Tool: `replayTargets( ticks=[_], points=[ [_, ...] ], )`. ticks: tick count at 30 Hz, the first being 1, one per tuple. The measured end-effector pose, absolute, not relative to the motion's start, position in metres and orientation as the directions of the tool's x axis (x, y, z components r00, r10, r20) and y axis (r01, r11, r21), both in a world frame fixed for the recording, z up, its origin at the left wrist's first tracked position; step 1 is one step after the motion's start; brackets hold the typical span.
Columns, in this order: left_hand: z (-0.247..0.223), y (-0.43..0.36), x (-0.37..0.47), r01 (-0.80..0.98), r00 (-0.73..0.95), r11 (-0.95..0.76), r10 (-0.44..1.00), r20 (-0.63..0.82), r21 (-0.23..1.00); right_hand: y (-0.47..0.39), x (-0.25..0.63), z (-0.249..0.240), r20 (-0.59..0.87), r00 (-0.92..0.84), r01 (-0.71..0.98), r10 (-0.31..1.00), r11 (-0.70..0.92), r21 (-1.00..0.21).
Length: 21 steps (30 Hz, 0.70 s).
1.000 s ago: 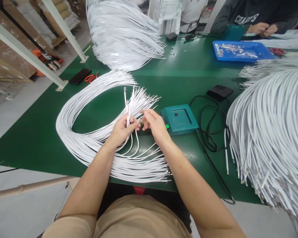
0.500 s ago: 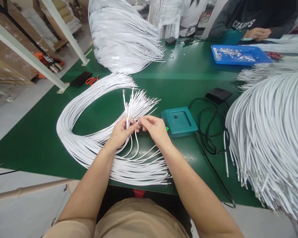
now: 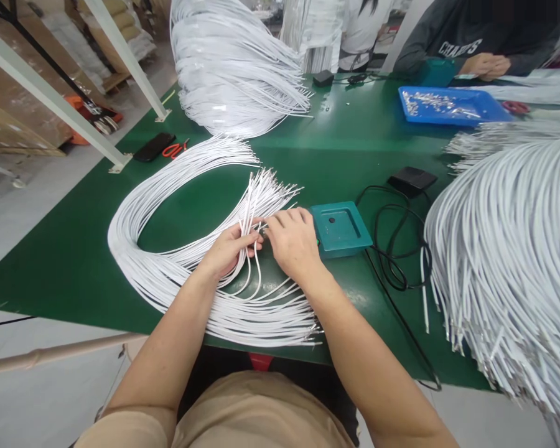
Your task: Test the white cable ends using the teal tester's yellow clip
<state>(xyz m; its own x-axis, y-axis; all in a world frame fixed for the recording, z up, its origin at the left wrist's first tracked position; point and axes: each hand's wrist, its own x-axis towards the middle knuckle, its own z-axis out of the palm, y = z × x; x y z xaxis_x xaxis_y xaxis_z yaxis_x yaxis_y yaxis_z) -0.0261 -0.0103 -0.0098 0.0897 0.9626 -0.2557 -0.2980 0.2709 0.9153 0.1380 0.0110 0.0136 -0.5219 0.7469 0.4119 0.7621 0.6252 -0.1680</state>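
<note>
Several white wires (image 3: 248, 208) stand up out of my left hand (image 3: 228, 249), which is closed around them with the thumb across the front. My right hand (image 3: 293, 244) is just to the right, back upward and fingers bent, its fingertips at the end of a white wire (image 3: 258, 261) that loops up between the hands. The fingertips are partly hidden. Beyond the right hand is a teal device (image 3: 340, 227) with a shallow square recess; the hand covers part of its left side. A curved bundle of white wires (image 3: 126, 239) lies around and under my forearms.
Large heaps of white wire stand at the back (image 3: 233, 68) and right (image 3: 508, 249). A black pedal (image 3: 411, 180) with coiled cable (image 3: 392, 249) lies right of the device. Orange scissors (image 3: 173, 149), a black phone-like object (image 3: 154, 147) and a blue tray (image 3: 452, 115) are farther off. A co-worker's hands (image 3: 485, 65) are across the table.
My right hand has turned over, knuckles up, and its fingers now sit nearer the device. The wires in my left hand have tipped to lean to the right.
</note>
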Motion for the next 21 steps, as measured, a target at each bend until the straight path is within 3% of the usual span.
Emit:
replayTargets(
  ticks=[7,21],
  points=[
    [-0.014,-0.007,-0.024,-0.132,0.036,0.222,0.975,-0.22,0.966,0.023,0.152,0.017,0.267,-0.543,0.801,0.796,0.586,-0.119],
    [-0.014,-0.006,-0.021,-0.009,-0.01,0.301,0.953,-0.301,0.953,0.03,0.154,0.017,0.312,-0.534,0.785,0.786,0.598,-0.161]
  ],
)
